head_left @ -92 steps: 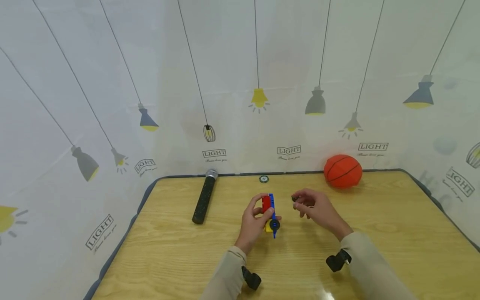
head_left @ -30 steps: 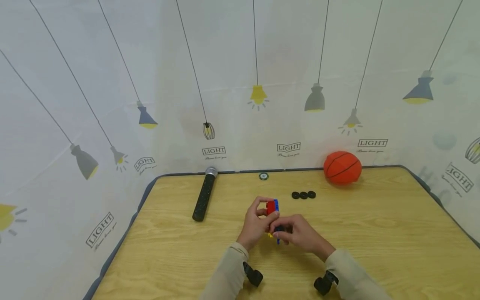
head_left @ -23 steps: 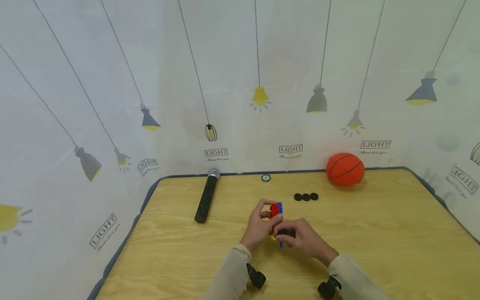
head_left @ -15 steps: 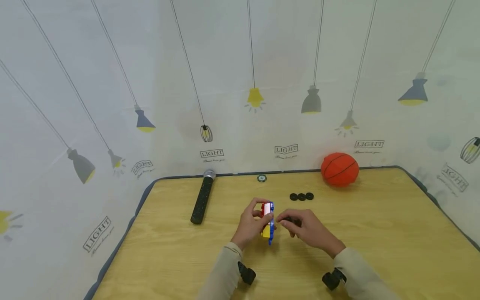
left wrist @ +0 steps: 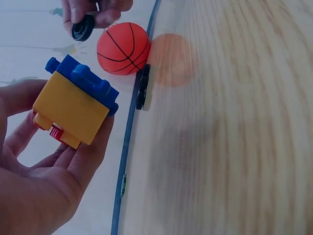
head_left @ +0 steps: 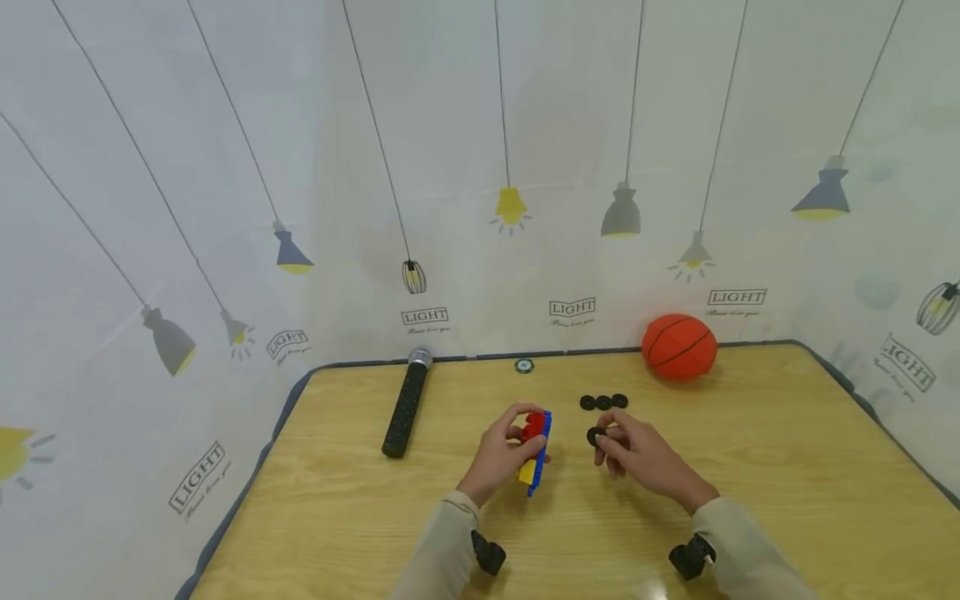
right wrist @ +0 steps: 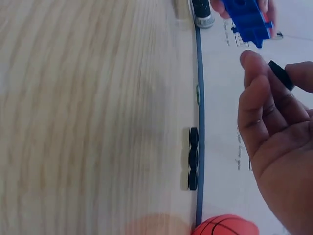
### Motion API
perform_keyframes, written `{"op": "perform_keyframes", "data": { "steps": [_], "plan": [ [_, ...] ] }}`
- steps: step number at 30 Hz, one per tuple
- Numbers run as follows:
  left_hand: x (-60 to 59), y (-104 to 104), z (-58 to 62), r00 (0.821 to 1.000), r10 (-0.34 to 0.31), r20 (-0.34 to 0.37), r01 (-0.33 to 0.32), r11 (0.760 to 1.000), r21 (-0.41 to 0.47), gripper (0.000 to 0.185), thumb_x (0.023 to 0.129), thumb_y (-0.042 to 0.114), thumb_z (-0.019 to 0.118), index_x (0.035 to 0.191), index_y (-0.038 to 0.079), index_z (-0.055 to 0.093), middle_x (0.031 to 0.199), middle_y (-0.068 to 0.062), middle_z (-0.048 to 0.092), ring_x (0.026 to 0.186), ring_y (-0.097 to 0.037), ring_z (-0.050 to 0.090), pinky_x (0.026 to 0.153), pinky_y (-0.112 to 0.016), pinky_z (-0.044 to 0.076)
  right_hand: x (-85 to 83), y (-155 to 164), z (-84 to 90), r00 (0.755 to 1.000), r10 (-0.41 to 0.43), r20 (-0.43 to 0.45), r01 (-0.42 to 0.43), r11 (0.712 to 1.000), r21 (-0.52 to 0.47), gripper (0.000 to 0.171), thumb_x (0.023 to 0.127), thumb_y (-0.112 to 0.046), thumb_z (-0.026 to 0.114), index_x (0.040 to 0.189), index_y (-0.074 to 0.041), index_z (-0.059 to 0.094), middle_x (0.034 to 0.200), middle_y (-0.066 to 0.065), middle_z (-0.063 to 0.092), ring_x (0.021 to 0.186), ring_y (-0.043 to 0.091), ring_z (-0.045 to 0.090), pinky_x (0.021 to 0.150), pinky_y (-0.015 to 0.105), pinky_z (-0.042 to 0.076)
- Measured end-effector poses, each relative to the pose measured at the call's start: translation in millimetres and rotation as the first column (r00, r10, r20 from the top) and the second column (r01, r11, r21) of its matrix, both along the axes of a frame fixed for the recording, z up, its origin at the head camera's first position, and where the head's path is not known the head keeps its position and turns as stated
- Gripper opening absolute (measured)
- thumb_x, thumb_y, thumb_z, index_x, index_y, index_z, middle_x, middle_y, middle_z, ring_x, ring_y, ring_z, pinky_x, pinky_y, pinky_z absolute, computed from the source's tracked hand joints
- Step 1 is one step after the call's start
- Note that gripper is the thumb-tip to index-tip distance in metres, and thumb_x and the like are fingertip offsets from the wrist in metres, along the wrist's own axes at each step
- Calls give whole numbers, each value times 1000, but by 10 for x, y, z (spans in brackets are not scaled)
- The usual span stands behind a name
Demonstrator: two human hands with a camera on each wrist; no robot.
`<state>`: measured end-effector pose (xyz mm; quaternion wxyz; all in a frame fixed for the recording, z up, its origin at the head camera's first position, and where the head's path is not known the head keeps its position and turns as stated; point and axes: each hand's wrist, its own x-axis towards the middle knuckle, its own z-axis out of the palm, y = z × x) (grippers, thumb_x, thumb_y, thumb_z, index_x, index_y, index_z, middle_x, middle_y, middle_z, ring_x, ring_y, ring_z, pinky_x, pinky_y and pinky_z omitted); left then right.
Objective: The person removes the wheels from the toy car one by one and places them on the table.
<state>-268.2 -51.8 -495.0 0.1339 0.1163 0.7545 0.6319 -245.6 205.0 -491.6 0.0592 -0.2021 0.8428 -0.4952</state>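
Note:
My left hand (head_left: 491, 458) grips a toy block car (head_left: 535, 450) by its ends, lifted off the table. The car has a blue base (left wrist: 85, 78) with small axle stubs, a yellow block (left wrist: 71, 107) and a red block partly covered by fingers. No wheel shows on the base in the wrist views. To the right, apart from the car, my right hand (head_left: 647, 460) pinches a small black toy wheel (head_left: 596, 437) between thumb and fingers. In the right wrist view that wheel (right wrist: 281, 75) appears edge-on, below the blue base (right wrist: 247, 19).
Three black wheels (head_left: 603, 402) lie in a row beyond my right hand. A red toy basketball (head_left: 679, 347) sits at the back right, a black microphone (head_left: 406, 408) at the left. A small round disc (head_left: 524, 365) lies near the table's back edge.
The wheel seen on the car earlier has come off in my right hand, which has moved away to the right. The left hand has tilted the car. Three wheels now show in the row.

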Motion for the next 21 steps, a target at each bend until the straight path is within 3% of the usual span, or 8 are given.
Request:
{"op": "perform_keyframes", "data": {
  "steps": [4,8,12,16,21],
  "plan": [
    [12,-6,-10,999,-12,-29,12,1000,-25,39,98,17,66,134,30,56,111,-15,67,90,-31,76,81,-46,62,-34,98,-62,995,-99,-27,100,994,35,11,102,-17,58,106,-7,56,95,17,69,66,19,64,55,27,51],
    [3,-2,-11,998,-19,-59,14,996,-85,37,97,20,67,130,35,58,108,-13,68,85,-20,73,82,-45,62,-77,172,-89,978,-207,-26,207,978,15,11,97,-13,65,103,-5,59,94,15,65,68,22,64,55,26,51],
    [-11,4,-22,994,-48,-101,32,988,-150,36,97,20,67,130,34,58,110,-12,68,84,-16,69,80,-42,61,-128,229,-100,967,-256,15,257,965,-60,16,99,-11,62,108,1,57,91,19,68,65,19,64,56,28,52],
    [-26,15,-49,988,-77,-133,51,981,-189,37,97,19,67,131,32,58,114,-12,68,84,-14,68,78,-39,62,-166,265,-95,956,-286,66,292,948,-126,18,104,-14,55,104,3,55,92,21,69,63,19,64,56,31,54],
    [-39,42,-80,984,-99,-146,64,972,-227,39,97,20,67,132,32,58,113,-11,69,82,-12,67,75,-36,62,-192,316,-95,945,-322,57,324,946,-25,19,104,-16,54,95,0,57,91,20,68,66,19,63,57,29,52]
  ]
}}
